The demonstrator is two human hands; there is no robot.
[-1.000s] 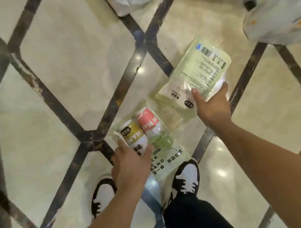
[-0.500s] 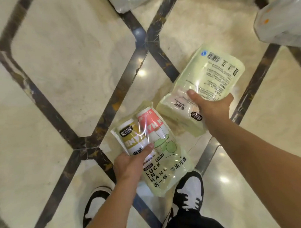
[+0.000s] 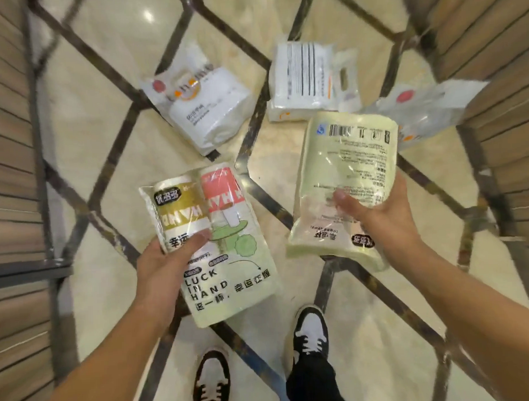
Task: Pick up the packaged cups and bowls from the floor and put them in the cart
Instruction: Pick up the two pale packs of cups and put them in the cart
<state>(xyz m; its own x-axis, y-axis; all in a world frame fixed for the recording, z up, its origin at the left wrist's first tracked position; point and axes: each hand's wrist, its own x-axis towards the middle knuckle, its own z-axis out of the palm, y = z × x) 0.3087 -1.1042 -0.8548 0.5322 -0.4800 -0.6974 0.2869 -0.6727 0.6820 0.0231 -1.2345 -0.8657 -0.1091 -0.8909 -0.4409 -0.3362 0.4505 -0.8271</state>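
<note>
A: Far left there's a slatted panel point(image 3: 7, 179) on a dark frame. Could be the cart's side, but I can't say for sure.

B: And the left hand point(image 3: 160, 270)?

A: It grips the cup pack point(image 3: 226, 246) by its left edge, thumb pressed across the front and fingers curled out of sight behind. The pack is up off the floor point(image 3: 89, 122), printed face to us, gold cup and pink cup side by side inside.

B: Anything left on the floor?

A: Plenty. A white pack point(image 3: 206, 103) lies past the cups, a second white pack point(image 3: 307, 82) sits just beside it to the right, and a clear pack point(image 3: 428, 110) is partly hidden further right.

B: Right hand point(image 3: 386, 217)?

A: It holds the green pack point(image 3: 343, 179) from below, thumb clamped on the barcode side. That one's raised too, back face up. Cups or bowls inside? I can't tell.

B: So which step is this?

A: I'd call it pickup done, carry to come — both packs lifted, neither stowed. Next move, as I judge it: find the cart's opening and lower them in. The film looks slippery, and each pack hangs from one edge, so the grips need to stay firm. Three packs then remain — with another slatted panel point(image 3: 491, 42) at far right.
</note>
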